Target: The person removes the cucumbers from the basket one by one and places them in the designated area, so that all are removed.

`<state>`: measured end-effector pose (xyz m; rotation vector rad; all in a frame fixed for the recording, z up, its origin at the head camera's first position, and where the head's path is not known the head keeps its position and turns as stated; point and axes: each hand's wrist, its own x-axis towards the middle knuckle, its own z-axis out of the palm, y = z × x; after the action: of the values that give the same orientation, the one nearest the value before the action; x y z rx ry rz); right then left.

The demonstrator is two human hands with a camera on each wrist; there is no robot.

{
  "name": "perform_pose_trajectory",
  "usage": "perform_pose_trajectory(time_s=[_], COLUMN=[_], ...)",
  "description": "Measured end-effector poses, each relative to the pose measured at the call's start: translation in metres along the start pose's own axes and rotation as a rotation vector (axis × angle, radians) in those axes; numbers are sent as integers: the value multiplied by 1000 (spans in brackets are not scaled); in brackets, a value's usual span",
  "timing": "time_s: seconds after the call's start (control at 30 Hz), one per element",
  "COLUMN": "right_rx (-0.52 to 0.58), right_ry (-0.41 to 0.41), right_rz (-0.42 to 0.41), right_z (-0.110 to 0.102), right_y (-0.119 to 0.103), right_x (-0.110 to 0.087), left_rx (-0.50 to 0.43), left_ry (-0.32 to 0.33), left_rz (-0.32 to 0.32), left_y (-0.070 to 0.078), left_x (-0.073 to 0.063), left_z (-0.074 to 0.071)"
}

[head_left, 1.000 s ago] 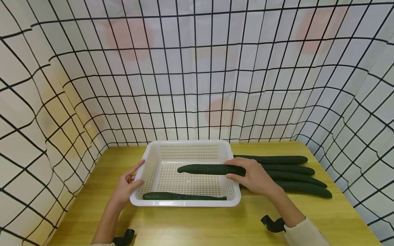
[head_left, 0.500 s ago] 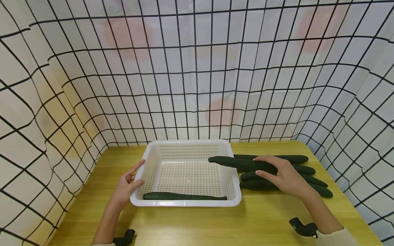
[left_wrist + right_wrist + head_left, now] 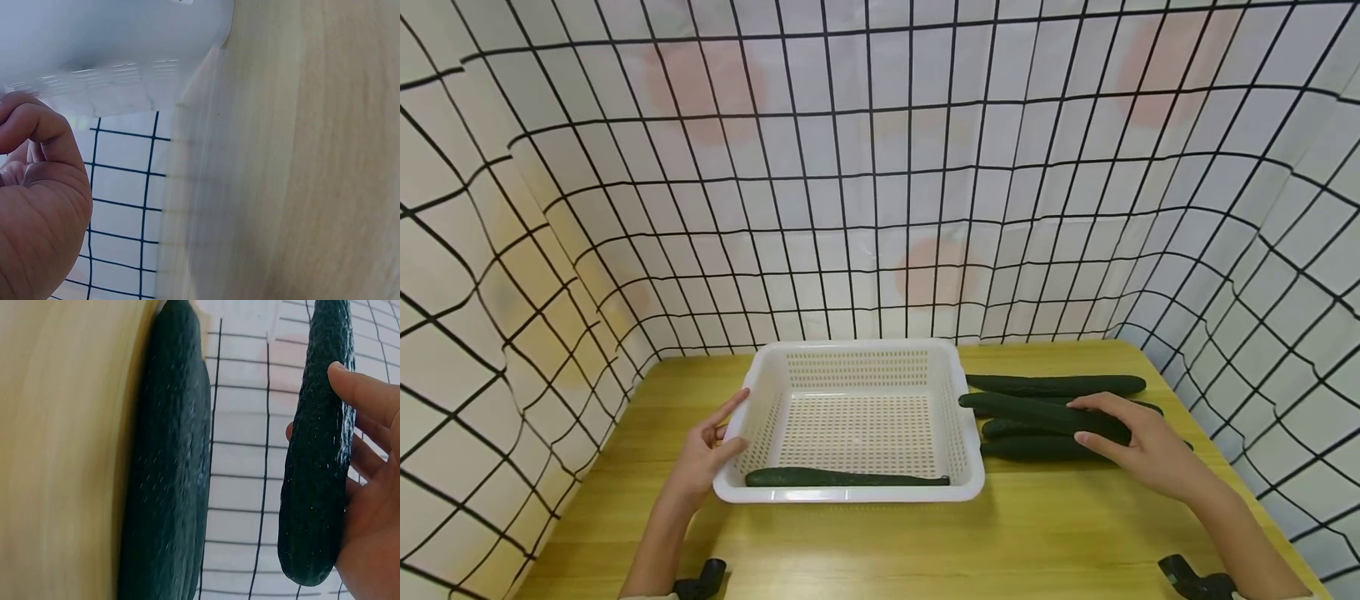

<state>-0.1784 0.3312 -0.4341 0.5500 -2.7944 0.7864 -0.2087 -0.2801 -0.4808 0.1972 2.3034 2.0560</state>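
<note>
In the head view my left hand (image 3: pixel 700 454) grips the left rim of a white perforated plastic basket (image 3: pixel 850 493), thumb and fingers at its edge. The left wrist view shows that hand's curled fingers under the basket's wall (image 3: pixel 125 37). One cucumber (image 3: pixel 842 478) lies inside along the near wall. To the right, my right hand (image 3: pixel 1150 446) holds a dark green cucumber (image 3: pixel 1022 410) between thumb and fingers, over several other cucumbers (image 3: pixel 1037 448) lying on the table. The right wrist view shows the held cucumber (image 3: pixel 315 456) apart from a lying cucumber (image 3: pixel 169 469).
The yellow wood-grain table (image 3: pixel 880 550) bears the basket and the cucumbers. Beyond its back and side edges stands a white, black-gridded cloth or sheet (image 3: pixel 865 200). Black wrist mounts (image 3: pixel 700 579) sit at both forearms.
My right hand has moved right, bringing the held cucumber from over the basket to over the other cucumbers. My left hand has stayed at the basket's rim.
</note>
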Motion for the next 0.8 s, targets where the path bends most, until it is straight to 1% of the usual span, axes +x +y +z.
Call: perform_pose_trajectory(time_s=[0.2, 0.33, 0.47, 0.63, 0.8], right_rx=[-1, -12, -41, -45, -49], right_ry=[11, -4, -23, -36, -25], right_rz=[6, 32, 51, 32, -46], right_z=[-3, -4, -2, 3, 14], right_y=[15, 26, 34, 42, 52], right_x=[-14, -24, -29, -31, -33], left_rx=[22, 27, 17, 10, 20], left_ry=[6, 7, 7, 9, 10], left_rz=[-7, -15, -18, -6, -4], left_y=[0, -1, -1, 0, 1], left_x=[1, 1, -1, -1, 0], left_z=[0, 0, 0, 0, 1])
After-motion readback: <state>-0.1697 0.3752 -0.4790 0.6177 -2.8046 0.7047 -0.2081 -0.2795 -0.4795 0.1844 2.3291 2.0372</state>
